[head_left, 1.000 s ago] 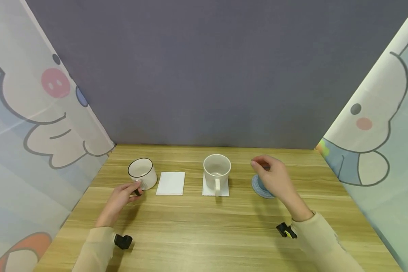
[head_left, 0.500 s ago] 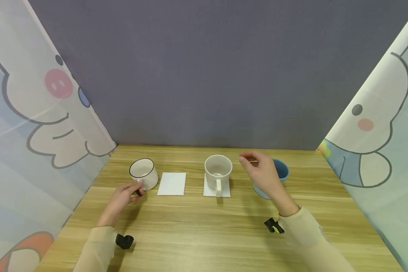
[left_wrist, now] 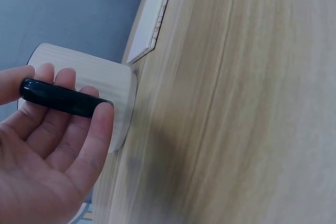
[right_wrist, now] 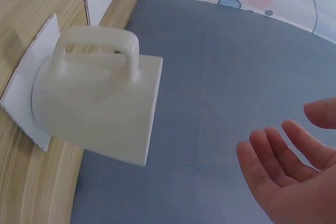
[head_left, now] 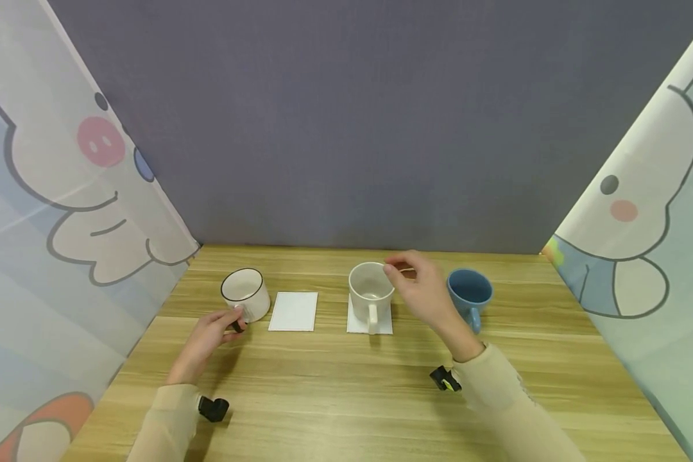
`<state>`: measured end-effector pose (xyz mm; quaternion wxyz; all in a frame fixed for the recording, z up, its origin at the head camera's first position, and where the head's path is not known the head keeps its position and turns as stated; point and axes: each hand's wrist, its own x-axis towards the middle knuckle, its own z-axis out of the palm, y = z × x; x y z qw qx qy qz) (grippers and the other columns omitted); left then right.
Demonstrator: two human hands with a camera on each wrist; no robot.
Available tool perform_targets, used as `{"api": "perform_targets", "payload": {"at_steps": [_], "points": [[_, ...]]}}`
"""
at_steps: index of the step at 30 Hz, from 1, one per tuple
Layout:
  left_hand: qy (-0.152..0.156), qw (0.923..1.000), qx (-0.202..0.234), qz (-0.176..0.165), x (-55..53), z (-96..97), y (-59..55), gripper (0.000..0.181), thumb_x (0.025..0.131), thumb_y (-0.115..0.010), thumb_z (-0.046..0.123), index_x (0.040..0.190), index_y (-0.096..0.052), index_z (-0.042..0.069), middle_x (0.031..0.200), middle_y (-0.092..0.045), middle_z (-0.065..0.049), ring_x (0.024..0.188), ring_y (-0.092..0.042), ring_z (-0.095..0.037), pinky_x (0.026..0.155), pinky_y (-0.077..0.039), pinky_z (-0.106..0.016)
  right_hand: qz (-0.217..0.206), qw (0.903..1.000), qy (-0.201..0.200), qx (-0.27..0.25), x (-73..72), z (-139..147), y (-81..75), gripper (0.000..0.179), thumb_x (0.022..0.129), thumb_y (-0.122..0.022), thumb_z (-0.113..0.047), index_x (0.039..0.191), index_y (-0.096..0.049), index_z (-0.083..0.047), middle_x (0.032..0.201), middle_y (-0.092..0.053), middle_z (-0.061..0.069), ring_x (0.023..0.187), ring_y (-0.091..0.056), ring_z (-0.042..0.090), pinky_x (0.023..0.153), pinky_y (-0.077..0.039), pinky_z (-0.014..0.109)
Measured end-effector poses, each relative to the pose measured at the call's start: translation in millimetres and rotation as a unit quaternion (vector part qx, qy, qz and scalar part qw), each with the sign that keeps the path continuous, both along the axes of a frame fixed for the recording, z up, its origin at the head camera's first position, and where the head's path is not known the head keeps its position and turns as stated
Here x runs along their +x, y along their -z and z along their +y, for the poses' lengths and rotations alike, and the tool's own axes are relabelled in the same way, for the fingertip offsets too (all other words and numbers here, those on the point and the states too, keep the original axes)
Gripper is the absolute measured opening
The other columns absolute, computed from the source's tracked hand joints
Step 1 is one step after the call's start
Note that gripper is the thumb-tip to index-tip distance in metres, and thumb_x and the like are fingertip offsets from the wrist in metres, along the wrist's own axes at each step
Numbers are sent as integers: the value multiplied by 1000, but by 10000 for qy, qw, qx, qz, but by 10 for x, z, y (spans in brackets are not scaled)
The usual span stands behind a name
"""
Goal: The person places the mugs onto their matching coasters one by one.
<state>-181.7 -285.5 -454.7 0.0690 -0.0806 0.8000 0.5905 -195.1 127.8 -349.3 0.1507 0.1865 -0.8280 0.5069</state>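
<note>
At the left, a white mug [head_left: 248, 300] with a dark rim stands on the table. My left hand [head_left: 210, 335] holds its black handle [left_wrist: 63, 98], with thumb and fingers around it in the left wrist view. A cream mug [head_left: 365, 301] stands upright on a white square coaster [head_left: 386, 324], handle toward me. My right hand [head_left: 424, 292] is raised beside its rim, overlapping it in the head view. In the right wrist view the right hand's loosely bent fingers [right_wrist: 273, 156] are apart from the cream mug, holding nothing.
Right of my right hand stands a blue mug [head_left: 470, 287], its base partly hidden by my arm. A second white square coaster [head_left: 293, 312] lies between the white and cream mugs. A dark grey panel [head_left: 346, 128] rises behind the wooden table [head_left: 323, 398].
My right hand has moved left from over the blue mug to beside the cream mug, uncovering the blue one. My left hand stays at the white mug's handle.
</note>
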Motion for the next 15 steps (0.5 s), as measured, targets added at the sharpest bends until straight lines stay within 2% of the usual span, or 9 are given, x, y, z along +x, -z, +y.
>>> {"api": "perform_targets", "payload": {"at_steps": [15], "points": [[-65, 9999, -78, -11, -1, 14, -24, 50, 105, -52, 46, 100, -66, -1, 110, -60, -8, 104, -60, -19, 96, -54, -39, 129, 9989, -300, -349, -46, -375, 0, 19, 96, -68, -7, 112, -70, 3, 108, -68, 15, 102, -66, 34, 91, -56, 49]]}}
